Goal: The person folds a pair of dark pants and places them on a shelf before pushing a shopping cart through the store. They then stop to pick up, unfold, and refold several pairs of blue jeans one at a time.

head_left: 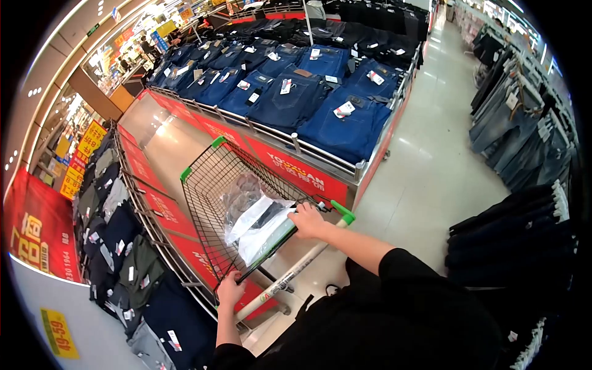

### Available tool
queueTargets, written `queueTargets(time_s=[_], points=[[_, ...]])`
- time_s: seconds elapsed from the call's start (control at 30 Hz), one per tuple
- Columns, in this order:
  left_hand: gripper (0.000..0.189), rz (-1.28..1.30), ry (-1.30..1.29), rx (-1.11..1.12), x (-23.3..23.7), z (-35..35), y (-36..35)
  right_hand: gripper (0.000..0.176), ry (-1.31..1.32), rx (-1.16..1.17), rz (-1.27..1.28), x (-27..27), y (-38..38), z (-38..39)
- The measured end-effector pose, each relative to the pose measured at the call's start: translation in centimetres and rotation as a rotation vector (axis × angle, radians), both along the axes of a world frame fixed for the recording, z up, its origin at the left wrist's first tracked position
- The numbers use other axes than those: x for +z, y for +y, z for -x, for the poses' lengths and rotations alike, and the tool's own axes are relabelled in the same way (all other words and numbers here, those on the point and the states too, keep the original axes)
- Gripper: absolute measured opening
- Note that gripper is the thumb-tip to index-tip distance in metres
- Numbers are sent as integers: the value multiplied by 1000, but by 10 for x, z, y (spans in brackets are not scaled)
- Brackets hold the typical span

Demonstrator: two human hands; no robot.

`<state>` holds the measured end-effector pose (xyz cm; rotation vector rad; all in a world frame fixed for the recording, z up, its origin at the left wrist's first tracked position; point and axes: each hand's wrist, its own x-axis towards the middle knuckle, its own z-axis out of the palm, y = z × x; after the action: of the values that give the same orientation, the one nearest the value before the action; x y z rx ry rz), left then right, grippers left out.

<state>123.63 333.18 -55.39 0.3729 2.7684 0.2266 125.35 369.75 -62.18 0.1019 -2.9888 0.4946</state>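
A wire shopping cart (203,203) with green corner caps stands in front of me. My left hand (230,288) is closed around its rear rim at the left corner. On the right side, my right hand (306,221) has its fingers curled over the rear edge, right beside a clear plastic bag (246,209). Grey-brown and white contents show through that bag, which lies in the back of the basket. The cart's pale push bar (283,280) runs under my forearms, held by neither hand. Parts of the fingers are hidden behind the rim.
Folded blue jeans (290,92) with tags fill a railed display ahead. Another railed display of folded dark trousers (135,265) borders the cart's left. Hanging jeans (524,123) line the right side of the tiled aisle (425,142). A yellow price sign (60,333) is at lower left.
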Motion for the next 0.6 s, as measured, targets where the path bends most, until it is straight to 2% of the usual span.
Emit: queueTargets(time_s=[0.07,0.13,0.17,0.27,0.3,0.33,0.4,0.47,0.53,0.6], points=[[44,-45,33,7,10,12,4,51,-10,-33,140,14,2,11],[49,-31,343,-67,22,10,22,54,198,58,346,30,12,15],[47,-140,348,-19,15,17,26,43,241,57,406,40,18,15],[34,-260,478,-99,22,17,86,39,260,110,552,52,39,19],[30,-295,456,-123,21,19,108,35,268,109,558,60,46,16],[34,-305,447,-197,21,24,128,35,263,114,574,66,51,14],[40,-199,392,-209,27,34,167,35,492,79,496,73,60,9],[45,-166,443,-183,19,57,187,33,435,72,538,63,69,-3],[38,-132,474,-156,14,82,199,32,41,184,704,40,82,-10],[34,-8,574,-152,6,106,201,34,-423,314,728,17,108,-11]])
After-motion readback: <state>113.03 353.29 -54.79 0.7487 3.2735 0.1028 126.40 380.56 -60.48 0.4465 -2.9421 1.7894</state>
